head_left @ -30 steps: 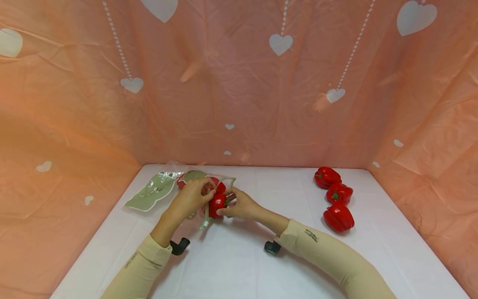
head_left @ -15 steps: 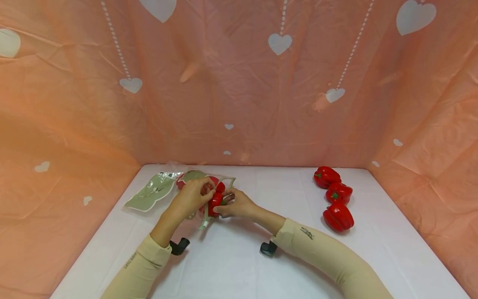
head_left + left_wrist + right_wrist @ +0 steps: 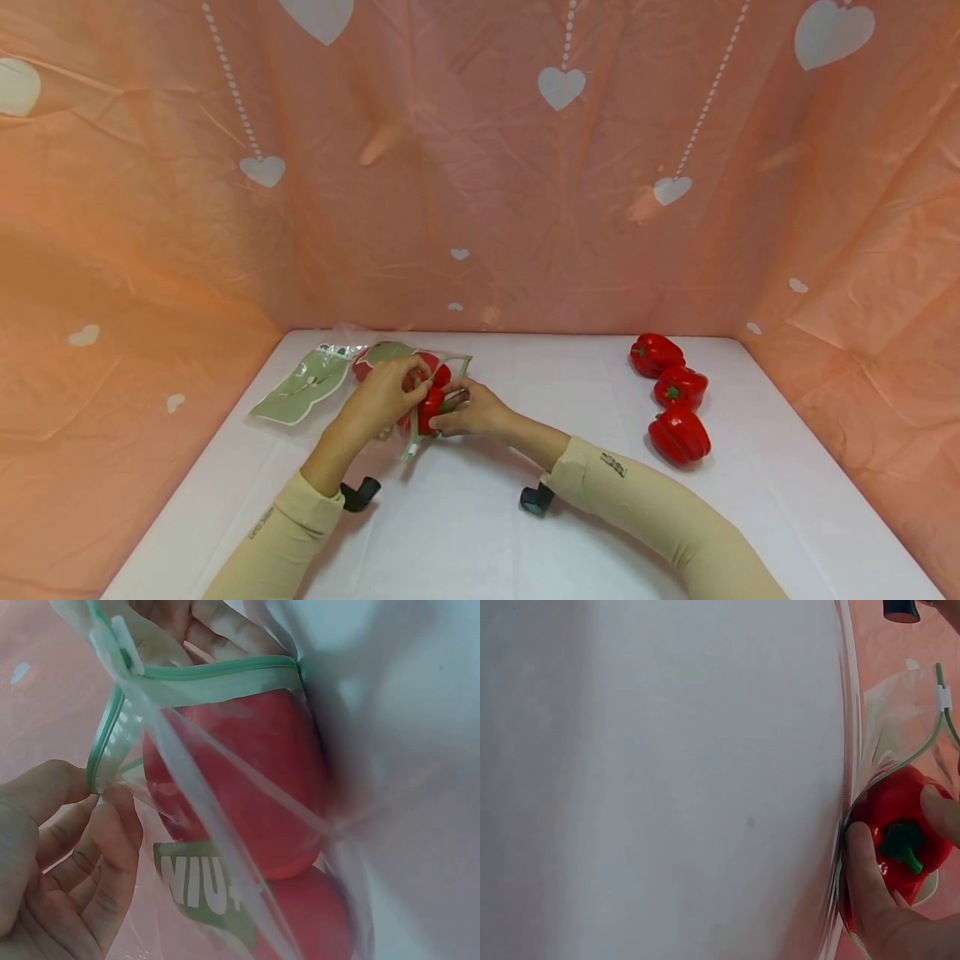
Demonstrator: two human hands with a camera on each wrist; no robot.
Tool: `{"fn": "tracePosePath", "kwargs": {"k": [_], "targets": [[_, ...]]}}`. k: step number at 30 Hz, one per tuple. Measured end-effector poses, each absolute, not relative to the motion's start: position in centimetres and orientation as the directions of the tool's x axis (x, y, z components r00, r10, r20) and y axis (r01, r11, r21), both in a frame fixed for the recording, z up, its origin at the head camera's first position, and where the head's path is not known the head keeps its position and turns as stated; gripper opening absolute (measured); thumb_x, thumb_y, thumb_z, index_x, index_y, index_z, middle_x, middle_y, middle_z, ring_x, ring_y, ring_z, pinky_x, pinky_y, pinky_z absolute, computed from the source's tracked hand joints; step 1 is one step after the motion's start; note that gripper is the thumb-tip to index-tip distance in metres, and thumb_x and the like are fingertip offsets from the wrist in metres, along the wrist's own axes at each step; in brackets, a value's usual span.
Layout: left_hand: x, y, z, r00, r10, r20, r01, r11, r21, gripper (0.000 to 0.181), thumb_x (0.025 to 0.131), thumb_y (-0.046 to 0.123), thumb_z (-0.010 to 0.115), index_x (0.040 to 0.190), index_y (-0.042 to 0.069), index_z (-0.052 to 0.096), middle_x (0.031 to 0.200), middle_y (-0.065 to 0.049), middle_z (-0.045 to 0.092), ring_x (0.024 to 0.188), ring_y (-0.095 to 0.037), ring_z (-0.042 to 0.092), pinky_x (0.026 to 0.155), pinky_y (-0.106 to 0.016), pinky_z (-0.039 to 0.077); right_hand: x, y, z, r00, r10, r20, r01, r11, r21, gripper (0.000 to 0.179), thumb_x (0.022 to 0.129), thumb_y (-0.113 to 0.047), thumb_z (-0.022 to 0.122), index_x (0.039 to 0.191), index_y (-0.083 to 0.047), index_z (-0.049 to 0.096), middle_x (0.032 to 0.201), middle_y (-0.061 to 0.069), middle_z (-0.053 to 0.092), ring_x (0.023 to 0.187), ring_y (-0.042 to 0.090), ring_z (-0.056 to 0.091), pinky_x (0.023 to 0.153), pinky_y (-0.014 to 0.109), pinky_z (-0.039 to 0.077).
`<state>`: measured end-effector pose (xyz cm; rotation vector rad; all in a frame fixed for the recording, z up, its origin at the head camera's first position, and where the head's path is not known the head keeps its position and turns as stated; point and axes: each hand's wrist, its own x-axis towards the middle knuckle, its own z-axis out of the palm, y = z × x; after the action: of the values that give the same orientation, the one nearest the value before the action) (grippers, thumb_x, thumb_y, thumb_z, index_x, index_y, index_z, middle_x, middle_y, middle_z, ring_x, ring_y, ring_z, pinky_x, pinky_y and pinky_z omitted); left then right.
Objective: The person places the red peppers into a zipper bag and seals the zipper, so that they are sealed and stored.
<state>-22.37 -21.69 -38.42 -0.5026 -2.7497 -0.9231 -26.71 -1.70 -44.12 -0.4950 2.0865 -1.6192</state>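
Note:
A clear zip bag [image 3: 217, 671] with a green zip edge and a white slider [image 3: 126, 646] lies on its side, mouth facing right. My left hand [image 3: 384, 395] pinches the bag's edge between thumb and fingertips in the left wrist view. My right hand [image 3: 480, 412] holds a red bell pepper [image 3: 892, 799] by its stem end, fingers spread around the green stem. This pepper sits inside the bag's mouth, seen through the plastic in the left wrist view. Behind it, deeper in the bag, is another red bell pepper [image 3: 311, 915].
Three red bell peppers, the nearest one [image 3: 679, 435] lowest in view, form a row at the right of the white table [image 3: 465, 533]. Clear plastic with a green print [image 3: 307, 387] lies at the left. A pink cloth backdrop [image 3: 510, 208] with hearts encloses the table.
My right hand has moved slightly left, pushing the bell pepper further into the bag's mouth. The left hand keeps its pinch and has stayed in place.

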Motion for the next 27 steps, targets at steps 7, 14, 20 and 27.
{"fn": "tracePosePath", "kwargs": {"k": [7,14,20,27], "targets": [[-22.3,-21.7,-38.3,-0.922,0.246,0.298,0.374,0.757,0.536,0.008,0.096,0.005,0.076,0.103,0.005,0.071,0.078,0.001,0.067,0.067,-0.012,0.056,0.063,-0.028,0.049,-26.7,-2.0,-44.4,-0.859,-0.501,-0.109,-0.02,0.245,-0.969,0.041,0.091,-0.006,0.085,0.123,0.006,0.063,0.106,0.015,0.075,0.089,0.017,0.073,0.079,0.027,0.06],[-22.3,-21.7,-38.3,-0.926,0.236,0.295,0.364,0.766,0.531,0.008,0.096,0.006,0.077,0.102,0.006,0.071,0.078,0.001,0.067,0.069,-0.013,0.057,0.066,-0.03,0.051,-26.7,-2.4,-44.5,-0.858,-0.502,-0.107,0.019,0.176,-0.984,0.03,0.093,0.0,0.08,0.117,0.012,0.067,0.095,0.011,0.074,0.084,0.013,0.073,0.083,0.029,0.063],[-22.4,-21.7,-38.2,-0.926,0.234,0.296,0.363,0.767,0.529,0.009,0.096,0.005,0.077,0.103,0.006,0.072,0.078,0.001,0.067,0.069,-0.013,0.057,0.064,-0.029,0.05,-26.5,-2.6,-44.4,-0.846,-0.518,-0.129,0.066,0.138,-0.988,0.032,0.095,0.0,0.079,0.121,0.013,0.067,0.096,0.009,0.073,0.088,0.016,0.075,0.088,0.033,0.063],[-22.4,-21.7,-38.2,-0.928,0.232,0.292,0.358,0.77,0.528,0.009,0.096,0.006,0.076,0.104,0.005,0.072,0.079,0.001,0.067,0.069,-0.013,0.057,0.064,-0.03,0.05,-26.6,-2.9,-44.6,-0.843,-0.523,-0.123,0.029,0.185,-0.982,0.032,0.095,-0.005,0.079,0.122,0.01,0.069,0.103,0.012,0.076,0.087,0.012,0.073,0.085,0.027,0.061]]}}
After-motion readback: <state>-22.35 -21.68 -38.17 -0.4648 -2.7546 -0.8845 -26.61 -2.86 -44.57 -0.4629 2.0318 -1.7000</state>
